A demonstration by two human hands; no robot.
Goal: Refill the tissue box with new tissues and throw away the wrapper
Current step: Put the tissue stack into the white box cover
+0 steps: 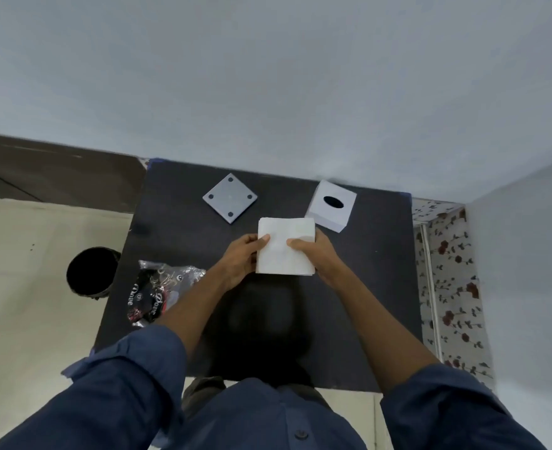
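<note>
A white stack of tissues [284, 254] is held over the middle of the dark table [365, 271]. My left hand [240, 259] grips its left edge and my right hand [316, 254] grips its right edge, thumbs on top. The white tissue box [331, 206] with an oval slot stands just behind the stack to the right. Its grey square base plate [229, 198] with a dark dot in each corner lies apart at the back left. The crumpled black, red and clear wrapper [157, 290] lies on the table's left side, beside my left forearm.
A black round bin [91, 271] stands on the pale floor left of the table. A grey wall runs behind the table and along the right. A floral-patterned surface [446, 287] fills the gap at the right edge.
</note>
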